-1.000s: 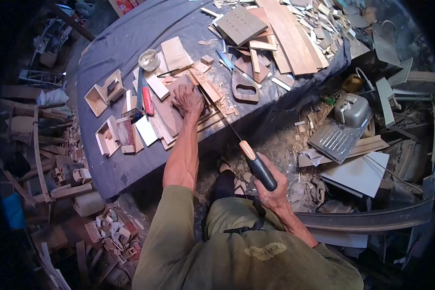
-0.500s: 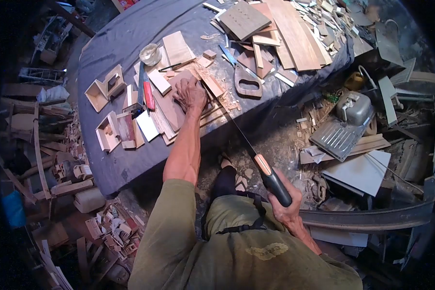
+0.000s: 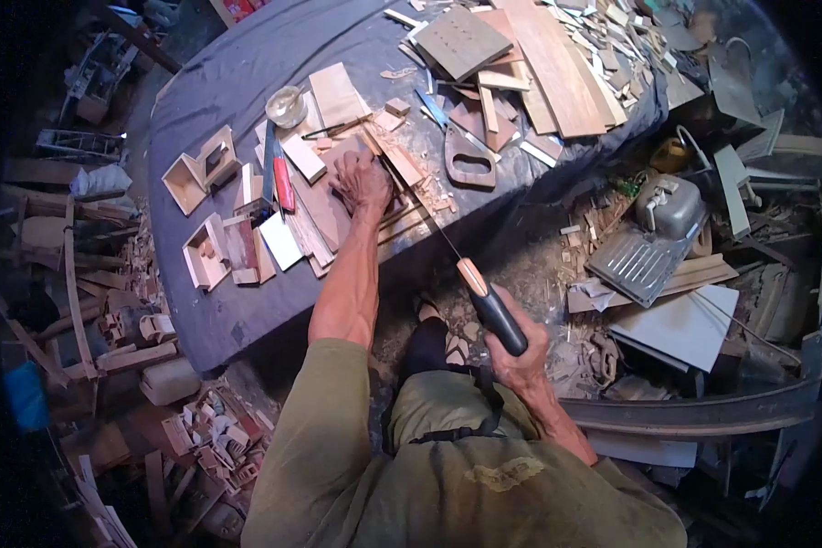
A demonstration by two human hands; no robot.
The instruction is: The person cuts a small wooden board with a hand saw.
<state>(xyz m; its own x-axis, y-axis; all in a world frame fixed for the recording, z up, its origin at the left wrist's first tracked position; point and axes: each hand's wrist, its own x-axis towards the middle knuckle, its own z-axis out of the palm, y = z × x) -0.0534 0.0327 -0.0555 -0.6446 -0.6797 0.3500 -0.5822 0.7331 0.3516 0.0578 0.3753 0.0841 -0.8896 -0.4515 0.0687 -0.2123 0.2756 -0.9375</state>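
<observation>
My right hand (image 3: 521, 352) is wrapped round the black handle of a saw (image 3: 497, 317). The thin blade runs up and left to the table's near edge, beside a narrow wood strip (image 3: 395, 157) with sawdust around it. My left hand (image 3: 363, 183) presses down on a dark brown wood piece, fingers bent and partly spread; how firmly it grips is hidden. Under and beside that hand lie a brown board (image 3: 324, 203) and several strips. Left of it are a red-handled tool (image 3: 283, 185), a pale block (image 3: 303, 157) and a glass jar (image 3: 286, 107).
The dark cloth-covered table (image 3: 237, 320) also bears small open boxes (image 3: 205, 253), a second handsaw (image 3: 470, 169), stacked boards (image 3: 557, 68) and offcuts. A metal sink (image 3: 644, 260) and a white panel (image 3: 680, 324) lie right of the table. Scrap wood (image 3: 224, 434) fills the floor at left.
My right hand has moved up and left with the saw, bringing its handle nearer the table. My left hand stays on the wood.
</observation>
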